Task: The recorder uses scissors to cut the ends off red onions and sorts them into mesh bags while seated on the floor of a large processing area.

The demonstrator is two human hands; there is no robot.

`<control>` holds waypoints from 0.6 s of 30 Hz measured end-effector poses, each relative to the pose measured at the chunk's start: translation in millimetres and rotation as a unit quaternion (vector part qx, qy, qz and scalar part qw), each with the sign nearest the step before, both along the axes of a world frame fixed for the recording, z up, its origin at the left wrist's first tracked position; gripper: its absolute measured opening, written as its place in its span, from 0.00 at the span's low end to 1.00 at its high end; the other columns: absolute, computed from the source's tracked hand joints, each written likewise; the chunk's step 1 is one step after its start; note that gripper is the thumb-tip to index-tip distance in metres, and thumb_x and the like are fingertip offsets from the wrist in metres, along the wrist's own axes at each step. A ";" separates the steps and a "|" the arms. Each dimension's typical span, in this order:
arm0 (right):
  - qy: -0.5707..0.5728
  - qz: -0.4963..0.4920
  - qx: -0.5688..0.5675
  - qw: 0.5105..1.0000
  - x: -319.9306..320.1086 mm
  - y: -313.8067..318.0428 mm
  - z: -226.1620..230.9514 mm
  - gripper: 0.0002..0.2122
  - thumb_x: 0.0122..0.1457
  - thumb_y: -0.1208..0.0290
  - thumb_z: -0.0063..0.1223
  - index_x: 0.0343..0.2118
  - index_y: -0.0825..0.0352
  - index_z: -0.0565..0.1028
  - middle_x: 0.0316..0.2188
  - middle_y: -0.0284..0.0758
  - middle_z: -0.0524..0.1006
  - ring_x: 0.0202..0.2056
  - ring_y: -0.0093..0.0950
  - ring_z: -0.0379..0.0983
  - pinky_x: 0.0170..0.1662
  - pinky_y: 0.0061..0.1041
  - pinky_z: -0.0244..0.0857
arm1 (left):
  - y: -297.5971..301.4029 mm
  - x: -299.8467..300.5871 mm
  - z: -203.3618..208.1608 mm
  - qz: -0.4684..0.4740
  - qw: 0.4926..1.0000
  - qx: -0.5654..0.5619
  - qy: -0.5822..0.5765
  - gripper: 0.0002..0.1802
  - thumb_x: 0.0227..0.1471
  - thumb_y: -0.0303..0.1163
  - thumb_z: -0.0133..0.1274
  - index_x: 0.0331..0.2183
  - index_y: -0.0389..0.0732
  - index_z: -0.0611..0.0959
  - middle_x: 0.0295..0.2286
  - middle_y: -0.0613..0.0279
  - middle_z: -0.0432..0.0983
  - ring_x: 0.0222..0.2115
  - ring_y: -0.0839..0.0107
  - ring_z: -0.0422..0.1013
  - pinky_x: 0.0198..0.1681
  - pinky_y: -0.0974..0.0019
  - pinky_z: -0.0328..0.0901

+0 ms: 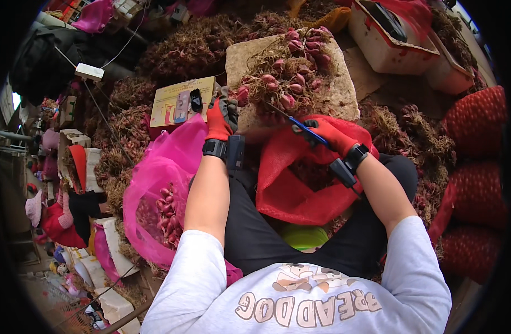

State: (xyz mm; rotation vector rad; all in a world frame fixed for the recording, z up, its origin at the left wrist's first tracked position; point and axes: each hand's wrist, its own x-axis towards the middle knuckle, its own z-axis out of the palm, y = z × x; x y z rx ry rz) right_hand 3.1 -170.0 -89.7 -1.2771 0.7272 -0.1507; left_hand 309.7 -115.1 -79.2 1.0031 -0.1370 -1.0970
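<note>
My right hand (pixel 325 133), in a red and grey glove, is closed on a pair of blue-handled scissors (pixel 310 131). Their blades point up and left toward a heap of shallots (pixel 297 78) with dry roots and stalks, piled on a pale slab (pixel 339 94). Off the slab's left edge is my left hand (pixel 222 117), gloved alike, its fingers curled in beside the nearest shallots; what they hold is hidden. Between my legs a red mesh bag (pixel 277 192) gapes below my right hand. A pink mesh bag (pixel 141 183) with loose shallots (pixel 169 217) lies by my left forearm.
Left of the slab, a yellow box (pixel 166 103) carries a phone (pixel 182 107) and a small black object. Dried shallot bunches (pixel 122 133) surround me. Full red sacks (pixel 478 192) line the right, with white foam boxes (pixel 383 53) at the back. Another person (pixel 63 220) is far left.
</note>
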 end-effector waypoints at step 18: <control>0.109 0.046 -0.274 0.954 9.6 -5.3 -18.3 0.19 0.46 0.53 0.56 0.33 0.65 0.78 0.25 0.35 0.77 0.29 0.24 0.71 0.36 0.27 0.63 | 53.4 111.4 33.2 -0.076 0.981 -0.119 0.131 0.04 0.53 0.31 0.50 0.30 0.43 0.73 0.20 0.69 0.71 0.20 0.82 0.70 0.19 0.78 0.63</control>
